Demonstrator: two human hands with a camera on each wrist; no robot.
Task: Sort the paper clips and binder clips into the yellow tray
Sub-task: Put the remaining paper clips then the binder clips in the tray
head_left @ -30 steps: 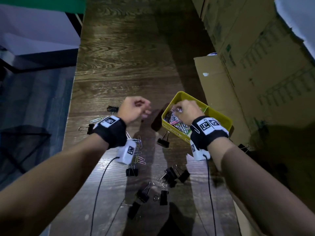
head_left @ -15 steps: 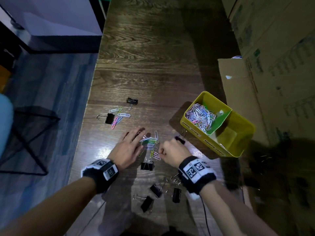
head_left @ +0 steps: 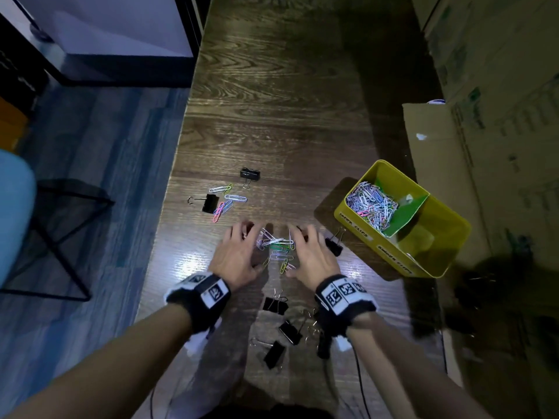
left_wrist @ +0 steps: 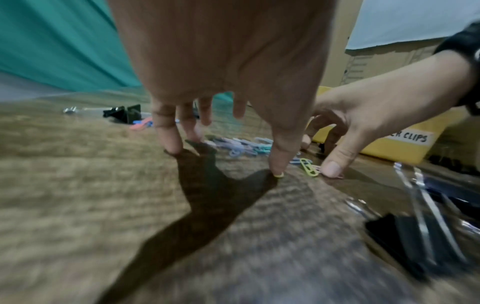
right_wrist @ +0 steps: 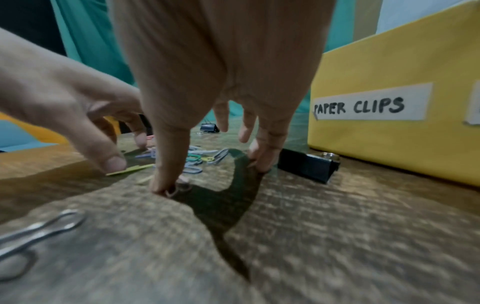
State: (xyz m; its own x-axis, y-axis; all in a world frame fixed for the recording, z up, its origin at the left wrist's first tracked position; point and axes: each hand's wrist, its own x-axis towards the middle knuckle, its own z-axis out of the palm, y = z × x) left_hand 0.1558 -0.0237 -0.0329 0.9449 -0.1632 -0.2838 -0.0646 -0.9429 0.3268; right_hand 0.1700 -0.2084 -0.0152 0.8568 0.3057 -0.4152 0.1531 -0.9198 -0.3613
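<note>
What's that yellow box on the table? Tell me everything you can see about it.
The yellow tray is a smooth, rectangular open bin, probably plastic, standing on the dark wooden table to the right of both hands, angled to the table edge. A green divider splits it in two. The farther compartment holds a heap of coloured paper clips; the nearer one looks empty. A handwritten label on its side reads PAPER CLIPS. Neither hand touches it.

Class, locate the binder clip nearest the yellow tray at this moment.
In the head view, the binder clip lies on the table just right of the right hand, beside the yellow tray's near-left wall.
</note>
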